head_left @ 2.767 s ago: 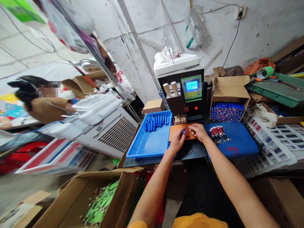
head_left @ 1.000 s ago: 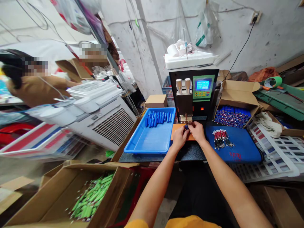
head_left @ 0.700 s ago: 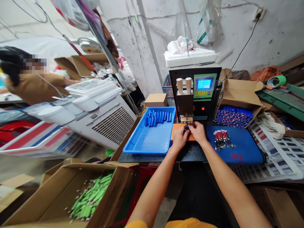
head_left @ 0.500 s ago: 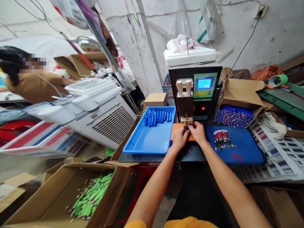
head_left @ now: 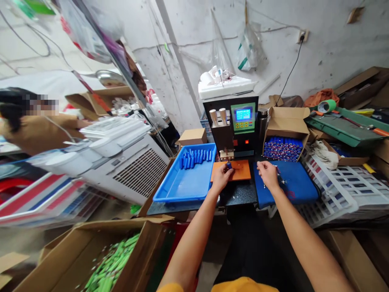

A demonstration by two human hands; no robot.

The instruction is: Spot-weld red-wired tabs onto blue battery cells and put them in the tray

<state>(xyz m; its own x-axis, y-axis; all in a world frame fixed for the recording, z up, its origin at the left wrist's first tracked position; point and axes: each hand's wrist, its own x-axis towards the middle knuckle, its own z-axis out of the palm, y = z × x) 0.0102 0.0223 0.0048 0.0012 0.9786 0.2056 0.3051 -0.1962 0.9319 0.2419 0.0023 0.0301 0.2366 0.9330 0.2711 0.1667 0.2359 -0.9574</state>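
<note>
My left hand [head_left: 223, 175] pinches a small blue cylindrical battery cell [head_left: 229, 165] under the welding head of a black spot welder [head_left: 235, 138]. Beneath it lies an orange board [head_left: 242, 170]. Farther right, my right hand [head_left: 268, 173] hovers over a blue pad [head_left: 291, 196], its fingers drawn together; whether they hold something small cannot be made out. That hand partly hides a bunch of short wire leads [head_left: 281, 178] on the pad. Left of the board, a blue tray [head_left: 179, 192] carries several blue cells [head_left: 194, 158] in its far part.
An open carton [head_left: 287, 125] packed with blue cells stands behind the pad. White plastic crates [head_left: 337, 190] are at right. At lower left, a cardboard box [head_left: 60, 259] contains green wrapped pieces [head_left: 114, 263]. Another person [head_left: 33, 129] sits at far left beyond a white air cooler [head_left: 133, 170].
My right hand has left the welder and moved right to the wire leads. My left hand stays at the welding head with the cell. The camera view has shifted.
</note>
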